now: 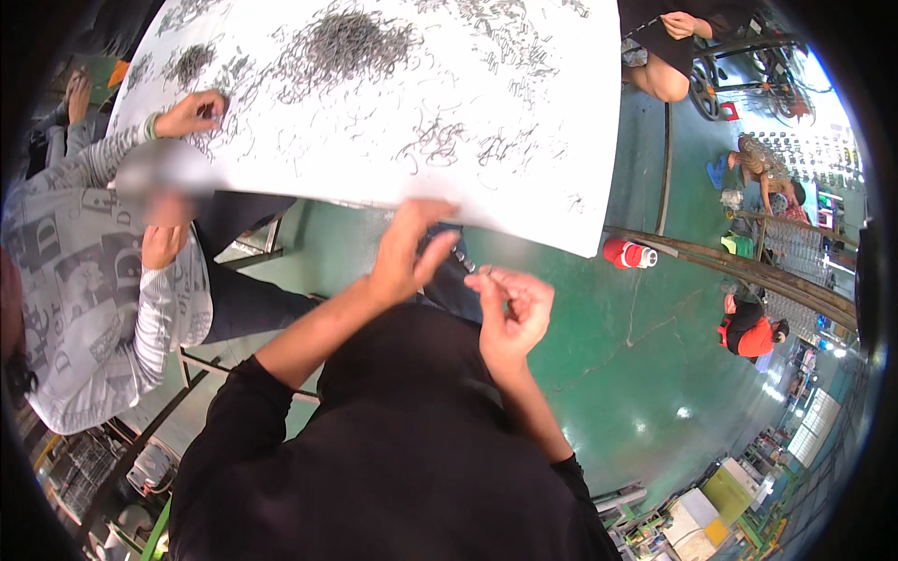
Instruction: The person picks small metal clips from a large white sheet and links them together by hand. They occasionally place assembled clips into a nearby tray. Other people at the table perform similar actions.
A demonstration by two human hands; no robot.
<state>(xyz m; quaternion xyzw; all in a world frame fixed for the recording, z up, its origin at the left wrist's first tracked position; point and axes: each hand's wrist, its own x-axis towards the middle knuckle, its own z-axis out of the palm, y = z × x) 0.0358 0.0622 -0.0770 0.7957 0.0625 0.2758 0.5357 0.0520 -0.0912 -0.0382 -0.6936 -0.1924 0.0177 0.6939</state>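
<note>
My right hand (513, 307) is closed in a pinch just off the table's near edge. From its fingertips a short dark strand of small links (465, 260) runs up and to the left. My left hand (410, 251) is beside it, thumb and fingers apart, somewhat smeared at the fingertips. The strand's upper end passes close to the left thumb; I see nothing gripped there. Beyond both hands, small dark curved pieces (435, 142) lie scattered on the white tabletop (561, 210). A dense dark heap (351, 45) of them sits farther back.
At the left, a person in a grey patterned top (103, 271) rests a hand (195, 112) on the table. Another person's hand (681, 25) shows at the far right corner. A red and white container (629, 253) is near a long rail (748, 280) over the green floor.
</note>
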